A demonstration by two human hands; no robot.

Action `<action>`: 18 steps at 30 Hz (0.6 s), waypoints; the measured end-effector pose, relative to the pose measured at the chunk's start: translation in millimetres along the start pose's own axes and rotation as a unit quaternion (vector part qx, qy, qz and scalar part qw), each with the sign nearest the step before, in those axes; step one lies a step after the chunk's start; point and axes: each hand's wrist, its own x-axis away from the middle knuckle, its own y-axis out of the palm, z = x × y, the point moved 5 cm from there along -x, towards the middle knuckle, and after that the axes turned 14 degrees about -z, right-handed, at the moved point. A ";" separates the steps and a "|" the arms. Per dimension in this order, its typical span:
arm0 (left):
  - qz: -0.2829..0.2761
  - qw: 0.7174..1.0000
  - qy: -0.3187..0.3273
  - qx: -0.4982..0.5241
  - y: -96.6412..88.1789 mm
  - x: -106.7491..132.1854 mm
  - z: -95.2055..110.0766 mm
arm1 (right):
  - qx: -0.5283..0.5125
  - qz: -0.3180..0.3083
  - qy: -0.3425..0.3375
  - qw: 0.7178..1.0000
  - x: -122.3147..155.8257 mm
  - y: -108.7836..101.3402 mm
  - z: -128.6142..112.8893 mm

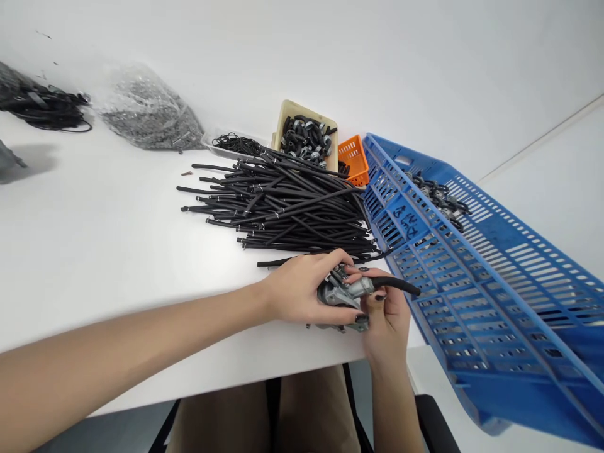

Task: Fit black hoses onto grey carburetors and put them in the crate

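A grey cast-metal carburetor (337, 296) is held just above the front edge of the white table. My left hand (302, 286) wraps round its body from the left, thumb on the near side and fingers over the far side. A short black rubber hose (397, 285) sticks out to the right from the carburetor's metal spout. At the joint of hose and spout, my right hand (387, 314) closes its fingers and thumb round the hose's end. Part of the carburetor is hidden by both hands. Just beyond them lies a pile of long black hoses (287, 207).
On the right stands a big blue crate (472, 264) with metal and black parts inside. Behind the pile are a cream bin (334, 141) of clamped hose pieces, an orange basket (359, 165) and a tray of thin black rings (238, 145). A plastic bag (146, 110) of small parts sits back left.
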 end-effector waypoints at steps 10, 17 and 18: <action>0.003 1.000 0.010 0.007 1.1 -0.2 -0.4 | -0.022 -0.003 0.027 0.999 1.8 -0.4 -1.2; -0.010 1.000 0.006 -0.002 1.2 -1.2 0.7 | -0.058 0.006 0.018 0.998 1.9 -1.7 -0.9; -0.011 1.000 0.006 -0.004 1.0 -1.2 0.9 | -0.063 0.006 0.017 0.998 1.7 -2.0 -0.8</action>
